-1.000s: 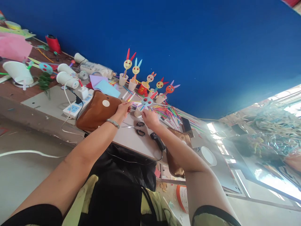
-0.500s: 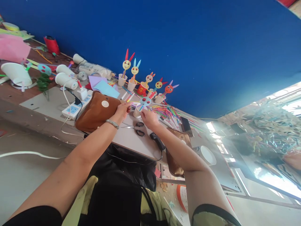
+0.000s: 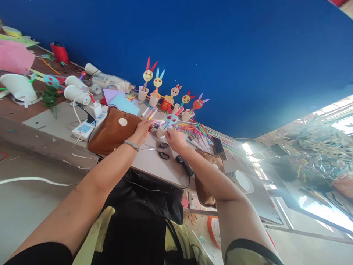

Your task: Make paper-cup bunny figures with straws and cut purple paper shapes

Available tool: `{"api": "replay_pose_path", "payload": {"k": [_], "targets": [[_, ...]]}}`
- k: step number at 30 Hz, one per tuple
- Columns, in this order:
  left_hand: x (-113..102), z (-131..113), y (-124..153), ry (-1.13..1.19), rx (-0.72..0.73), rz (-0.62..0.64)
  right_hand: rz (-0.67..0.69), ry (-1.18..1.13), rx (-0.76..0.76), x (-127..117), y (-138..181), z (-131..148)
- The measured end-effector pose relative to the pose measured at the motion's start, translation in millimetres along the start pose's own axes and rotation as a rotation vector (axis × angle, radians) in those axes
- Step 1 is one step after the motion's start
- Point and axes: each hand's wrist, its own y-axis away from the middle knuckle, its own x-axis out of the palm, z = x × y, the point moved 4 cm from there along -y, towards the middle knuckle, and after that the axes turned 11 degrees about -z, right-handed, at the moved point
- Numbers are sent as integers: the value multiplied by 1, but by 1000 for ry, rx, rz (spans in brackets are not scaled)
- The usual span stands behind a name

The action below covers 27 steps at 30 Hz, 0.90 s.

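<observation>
1. Blue rabbit [image 3: 171,119] sits between both hands, above the near paper cup [image 3: 160,131].
2. Left hand [image 3: 144,129] looks pinched on its thin arm: bend softly.
3. Right hand's [image 3: 175,139] grip: can't tell. Keep the cup steady.

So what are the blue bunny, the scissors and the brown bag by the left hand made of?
The blue bunny: matte, evenly coloured face, maybe card or foam; too small to be sure.
The scissors: silvery blades, so likely metal; dark handles, probably plastic.
The brown bag: soft-looking, bulging sides with a dull sheen, so maybe leather-like or cloth.
</observation>
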Motion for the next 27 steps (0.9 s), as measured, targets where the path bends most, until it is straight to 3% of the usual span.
{"api": "replay_pose_path", "payload": {"k": [8, 16, 22, 27], "targets": [[3, -4, 7, 13, -22, 21, -15, -29, -1, 0, 0, 1], [3, -8, 4, -2, -99, -64, -108, -73, 5, -2, -3, -5], [5, -5, 14, -101, 4, 28, -161, -71, 10, -14, -6, -8], [10, -8, 29, -161, 187, 125, -162, -74, -18, -21, -4, 1]]}}
